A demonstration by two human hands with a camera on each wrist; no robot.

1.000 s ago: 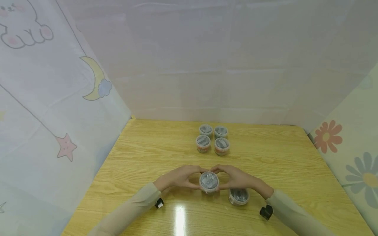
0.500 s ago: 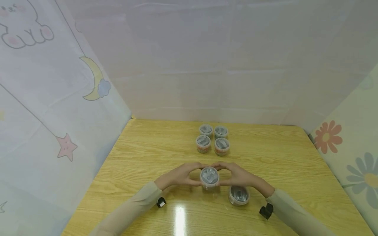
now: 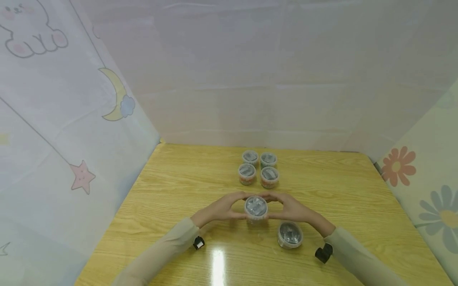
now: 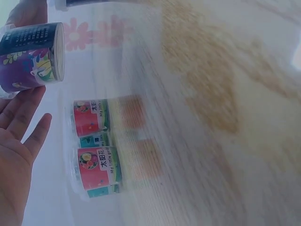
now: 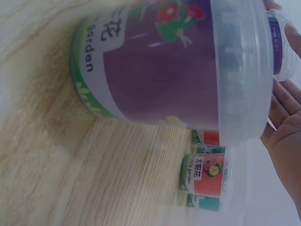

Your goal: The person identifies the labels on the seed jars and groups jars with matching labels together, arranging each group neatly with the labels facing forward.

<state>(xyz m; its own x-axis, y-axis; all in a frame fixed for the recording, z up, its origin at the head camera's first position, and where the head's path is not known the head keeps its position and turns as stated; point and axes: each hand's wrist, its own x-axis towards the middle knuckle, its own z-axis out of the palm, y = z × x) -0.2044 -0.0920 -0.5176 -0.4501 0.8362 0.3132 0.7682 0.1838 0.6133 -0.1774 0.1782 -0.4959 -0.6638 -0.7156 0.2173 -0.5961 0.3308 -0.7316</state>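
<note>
Between my two hands, a round plastic tub (image 3: 256, 207) with a purple label (image 4: 28, 66) is held upright, raised above the wooden table (image 3: 171, 174). My left hand (image 3: 225, 206) grips its left side, thumb nearer me and fingers on the far side. My right hand (image 3: 291, 207) grips the opposite side the same way. A second purple-labelled tub (image 3: 290, 235) stands on the table just below my right hand; it fills much of the right wrist view, where its clear ridged lid (image 5: 244, 70) shows.
Farther back, several similar tubs stand in a tight two-by-two group. The front ones, a left tub (image 3: 247, 174) and a right tub (image 3: 269, 177), have red labels; teal labels show behind. Printed cloth walls (image 3: 229, 79) enclose the table's back and sides.
Both hands have moved the held tub away from me and slightly right, toward the group of tubs. The tub below my right hand stays put and is now more fully visible.
</note>
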